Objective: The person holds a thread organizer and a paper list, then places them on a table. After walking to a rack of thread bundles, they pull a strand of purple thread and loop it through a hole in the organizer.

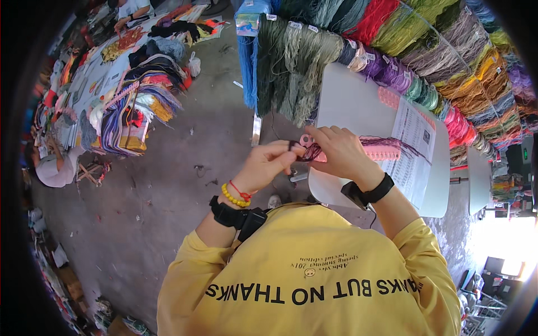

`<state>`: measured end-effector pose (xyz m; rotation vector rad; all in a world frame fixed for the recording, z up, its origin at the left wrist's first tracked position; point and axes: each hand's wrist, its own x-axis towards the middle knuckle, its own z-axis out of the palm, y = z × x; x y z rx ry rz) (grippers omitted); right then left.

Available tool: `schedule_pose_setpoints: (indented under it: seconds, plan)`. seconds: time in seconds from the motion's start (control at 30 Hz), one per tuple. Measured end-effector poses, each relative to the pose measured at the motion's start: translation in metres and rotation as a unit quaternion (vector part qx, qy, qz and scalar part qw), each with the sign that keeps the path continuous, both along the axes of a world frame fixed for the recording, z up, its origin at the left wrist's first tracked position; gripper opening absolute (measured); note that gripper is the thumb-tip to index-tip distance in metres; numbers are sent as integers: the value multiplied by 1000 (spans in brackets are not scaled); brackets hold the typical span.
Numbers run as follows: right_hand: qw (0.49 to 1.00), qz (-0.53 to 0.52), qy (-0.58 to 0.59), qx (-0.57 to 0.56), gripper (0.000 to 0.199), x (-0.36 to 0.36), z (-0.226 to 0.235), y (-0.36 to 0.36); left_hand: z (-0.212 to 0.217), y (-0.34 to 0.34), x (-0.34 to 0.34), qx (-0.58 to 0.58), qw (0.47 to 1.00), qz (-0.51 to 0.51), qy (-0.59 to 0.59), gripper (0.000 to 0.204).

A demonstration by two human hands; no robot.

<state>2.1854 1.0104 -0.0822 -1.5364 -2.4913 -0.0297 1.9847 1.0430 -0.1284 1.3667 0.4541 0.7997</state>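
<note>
Dark purple embroidery thread (404, 145) trails over a long pink thread holder with a row of holes (386, 152), which lies across the near part of a white table. My left hand (273, 163) is closed, thumb and forefinger pinching a loop of the thread just left of the holder's end. My right hand (339, 150) curls down over the holder's left end, its fingers closed on the thread beside the left hand. Its fingertips are partly hidden.
Under the holder lies a printed sheet (413, 162) on the white table (348, 101). Hanks of coloured thread (386, 61) hang on a rack beyond. At left, a long table bears thread bundles (137, 112); people (59, 168) sit or stand by it.
</note>
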Motion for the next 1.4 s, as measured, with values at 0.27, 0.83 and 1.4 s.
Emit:
schedule_pose_setpoints:
  seconds: [0.27, 0.83, 1.4]
  plan:
    - [997, 8, 17, 70, 63, 3, 14, 3, -27, 21, -72, -335, 903, 140, -228, 22]
    - [996, -41, 37, 69, 55, 10, 33, 3, -60, 73, -156, 315, 710, 488, 399, 23]
    - [991, -71, 52, 101, 43, -3, 20, -16, -2, 14, 49, -443, 886, 27, -137, 21]
